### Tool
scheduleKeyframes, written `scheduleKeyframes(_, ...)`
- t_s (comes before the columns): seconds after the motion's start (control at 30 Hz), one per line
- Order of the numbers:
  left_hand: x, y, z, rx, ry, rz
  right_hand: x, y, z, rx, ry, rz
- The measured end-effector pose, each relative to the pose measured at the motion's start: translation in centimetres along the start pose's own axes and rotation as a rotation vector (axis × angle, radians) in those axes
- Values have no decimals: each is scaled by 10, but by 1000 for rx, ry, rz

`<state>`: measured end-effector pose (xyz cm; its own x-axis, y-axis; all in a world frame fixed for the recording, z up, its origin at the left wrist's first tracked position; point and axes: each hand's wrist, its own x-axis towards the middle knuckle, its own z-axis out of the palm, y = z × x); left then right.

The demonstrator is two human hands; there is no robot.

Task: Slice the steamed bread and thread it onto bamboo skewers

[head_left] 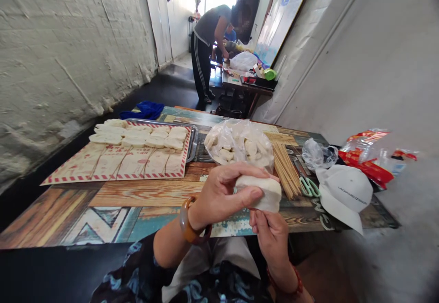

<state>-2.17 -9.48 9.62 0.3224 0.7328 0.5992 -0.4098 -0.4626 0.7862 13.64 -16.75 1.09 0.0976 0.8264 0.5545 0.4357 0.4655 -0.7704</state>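
My left hand [222, 195] grips a pale, soft-looking bread slice [270, 193] between thumb and fingers, above the table's front edge. Just under the slice, my right hand [270, 232] is closed in a pinch; whatever its fingers hold is hidden. Beyond my hands, a clear plastic bag [236, 140] contains several similar pale slices. Bamboo skewers [286, 170] lie in a bundle to its right. On the left, skewered slices [135, 133] line the far part of a red-bordered paper sheet [113, 156], their sticks pointing toward me, partly over a metal tray [194, 145].
Green-handled scissors [309, 186], a white cap [345, 195], a crumpled plastic bag [317, 154] and red packaging [366, 161] occupy the right side. A blue cloth [146, 110] lies at the far left edge. Farther off, a person [209, 42] bends over a cluttered table [236, 81].
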Motion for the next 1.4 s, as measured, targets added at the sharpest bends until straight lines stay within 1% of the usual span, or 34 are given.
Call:
scheduleKeyframes(0.13, -4, -1, 5, -96, 55, -70, -2, -1, -1, 5, -4, -7)
scheduleKeyframes(0.27, -7, -4, 9, -150, 55, -97, -3, -2, -1, -3, 0, -13)
scheduleKeyframes(0.4, -9, -1, 12, -128, 88, -134, -2, -6, -2, 4, -5, -17)
scheduleKeyframes(0.57, -9, 3, 13, -81, 96, -171, -1, -10, -4, 5, -6, -13)
scheduleKeyframes(0.93, -8, 6, 17, -34, 102, -176, -3, -15, -6, 44, -3, -17)
scheduleKeyframes(1.07, -7, 7, 18, -32, 80, -179, -3, -17, -6, 46, 5, -21)
scheduleKeyframes(1.3, -8, 4, 18, -16, 83, -212, -1, -19, -6, 49, -3, 22)
scheduleKeyframes(1.4, -7, 0, 18, -66, 122, -272, -1, -18, -5, 102, -11, 54)
